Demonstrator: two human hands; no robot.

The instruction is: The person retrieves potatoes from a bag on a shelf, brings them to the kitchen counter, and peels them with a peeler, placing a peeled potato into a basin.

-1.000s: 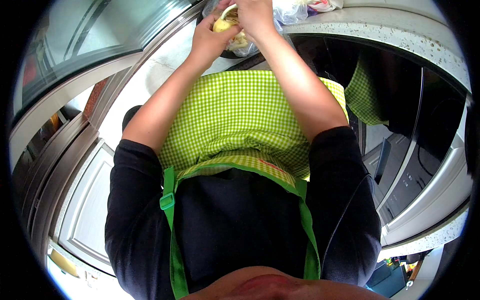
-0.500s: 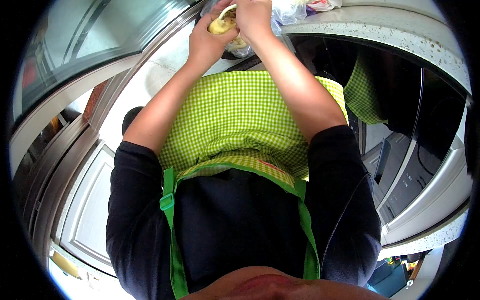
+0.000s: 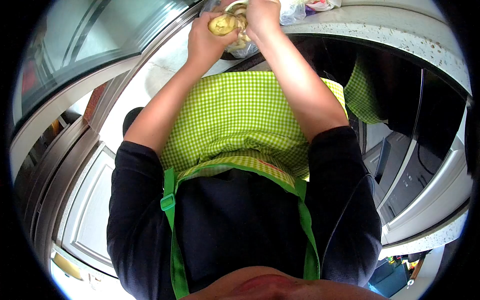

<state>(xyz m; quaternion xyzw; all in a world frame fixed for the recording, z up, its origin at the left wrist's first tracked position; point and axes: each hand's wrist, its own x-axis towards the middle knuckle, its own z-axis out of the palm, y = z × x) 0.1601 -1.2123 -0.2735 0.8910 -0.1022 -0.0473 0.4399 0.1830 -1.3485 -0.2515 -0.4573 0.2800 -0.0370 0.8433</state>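
Observation:
At the top of the head view my left hand (image 3: 206, 41) is closed around a yellow, partly peeled potato (image 3: 219, 25). My right hand (image 3: 263, 19) is closed just to the right of it, around a white curved tool, perhaps a peeler (image 3: 235, 6), whose white part reaches over toward the potato. Under both hands lies a clear plastic bag (image 3: 243, 50) with pale peelings (image 3: 241, 39) in it, inside a dark round container that is mostly hidden.
A plastic bag (image 3: 292, 12) lies right of my hands on the speckled counter (image 3: 395, 31). A black glossy surface (image 3: 395, 85) curves along the right. Glass (image 3: 100, 35) with a metal frame stands at the upper left. My green checkered apron (image 3: 240, 105) hangs below my arms.
The white tool has moved from the potato's top toward the right with my right hand, so more of the potato's peeled face shows. My left hand still holds the potato.

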